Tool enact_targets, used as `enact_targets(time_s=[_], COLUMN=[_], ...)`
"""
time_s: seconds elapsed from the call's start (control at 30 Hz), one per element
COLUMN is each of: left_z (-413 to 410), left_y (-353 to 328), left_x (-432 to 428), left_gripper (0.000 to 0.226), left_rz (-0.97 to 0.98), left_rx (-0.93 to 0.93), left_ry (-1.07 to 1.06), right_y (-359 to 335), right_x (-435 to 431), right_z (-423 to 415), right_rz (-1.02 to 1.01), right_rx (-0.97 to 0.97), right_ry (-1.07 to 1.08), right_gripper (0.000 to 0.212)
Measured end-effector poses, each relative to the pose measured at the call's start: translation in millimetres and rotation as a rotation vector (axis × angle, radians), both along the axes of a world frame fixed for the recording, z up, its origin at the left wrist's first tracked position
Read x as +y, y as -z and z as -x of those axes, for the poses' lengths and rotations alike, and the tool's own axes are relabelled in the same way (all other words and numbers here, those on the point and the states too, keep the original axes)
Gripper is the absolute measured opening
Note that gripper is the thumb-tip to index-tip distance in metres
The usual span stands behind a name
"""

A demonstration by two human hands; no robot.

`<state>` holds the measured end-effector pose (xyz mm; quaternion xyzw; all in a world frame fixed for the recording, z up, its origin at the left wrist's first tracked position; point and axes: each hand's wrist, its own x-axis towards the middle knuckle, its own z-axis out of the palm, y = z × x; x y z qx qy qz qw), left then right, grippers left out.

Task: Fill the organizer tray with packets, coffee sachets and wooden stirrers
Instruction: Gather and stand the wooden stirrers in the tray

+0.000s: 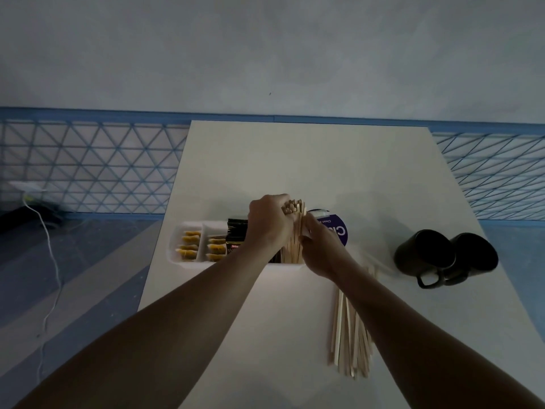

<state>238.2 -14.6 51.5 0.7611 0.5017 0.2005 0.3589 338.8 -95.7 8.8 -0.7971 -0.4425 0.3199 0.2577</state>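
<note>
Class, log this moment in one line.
left hand grips wooden stirrer bundle | right hand against it | white organizer tray: yellow packets in

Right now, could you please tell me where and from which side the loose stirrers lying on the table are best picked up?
Probably across their near half, from above, pinching in from both sides. The loose stirrers lie flat on the table, roughly parallel and running away from the person, and the right forearm crosses over their far ends.
</note>
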Motion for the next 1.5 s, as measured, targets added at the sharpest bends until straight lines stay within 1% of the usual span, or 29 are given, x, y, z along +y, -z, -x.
enact_targets(time_s=[0.07,0.17,0.27,0.37,0.5,0.63,0.73,0.83,0.97,1.07,1.13,1.2,1.3,1.4,1.5], left_z=[0.4,0.5,-1.7,-7.2,-15.7,-24.4,-29.7,-29.6,-29.0,-28.8,-27.8,-26.5,-25.7,-24.7,-23.3], left_y=[-2.4,-6.5,-9.2,-7.4,2.2,20.1,39.6,58.9,75.8,82.0,84.3,84.9,84.7,84.3,84.4], left_x=[-3.0,-9.8,-20.3,-32.6,-54.2,-80.2,-100.5,-116.1,-134.9,-148.0,-157.6,-165.1,-169.9,-170.4,-168.6], left_gripper=[0.033,0.027,0.031,0.035,0.03,0.03,0.037,0.034,0.04,0.053,0.057,0.057,0.055,0.052,0.042], left_rz=[-0.01,-0.062,-0.089,-0.048,0.019,0.146,0.193,0.229,0.283,0.299,0.301,0.278,0.231,0.209,0.178], left_rx=[-0.019,-0.052,-0.097,-0.132,-0.146,-0.069,0.083,0.25,0.348,0.378,0.36,0.331,0.311,0.324,0.335], left_ry=[-0.011,0.022,0.054,0.09,0.171,0.222,0.256,0.277,0.263,0.244,0.228,0.212,0.176,0.171,0.196], right_y=[1.0,4.1,3.7,5.8,11.0,17.5,24.6,31.8,39.5,43.5,46.2,48.1,52.1,55.5,53.4], right_x=[-3.6,-10.0,-21.5,-39.4,-68.1,-99.8,-124.8,-143.1,-159.0,-162.3,-162.3,-160.3,-157.5,-155.4,-154.1], right_z=[-0.8,-4.1,-10.5,-20.4,-36.1,-47.7,-54.5,-56.3,-54.3,-50.0,-47.0,-43.4,-37.9,-34.4,-35.2], right_rz=[0.023,0.024,0.023,0.018,-0.006,0.044,0.074,0.132,0.184,0.197,0.213,0.213,0.208,0.213,0.18], right_rx=[-0.011,-0.025,-0.036,-0.131,-0.148,-0.144,-0.176,-0.17,-0.162,-0.155,-0.137,-0.125,-0.157,-0.188,-0.192], right_ry=[0.009,0.029,0.091,0.101,0.158,0.296,0.327,0.376,0.392,0.382,0.368,0.353,0.331,0.33,0.332], right_gripper=[0.037,0.037,0.04,0.044,0.037,0.042,0.04,0.042,0.045,0.044,0.045,0.046,0.044,0.033,0.015])
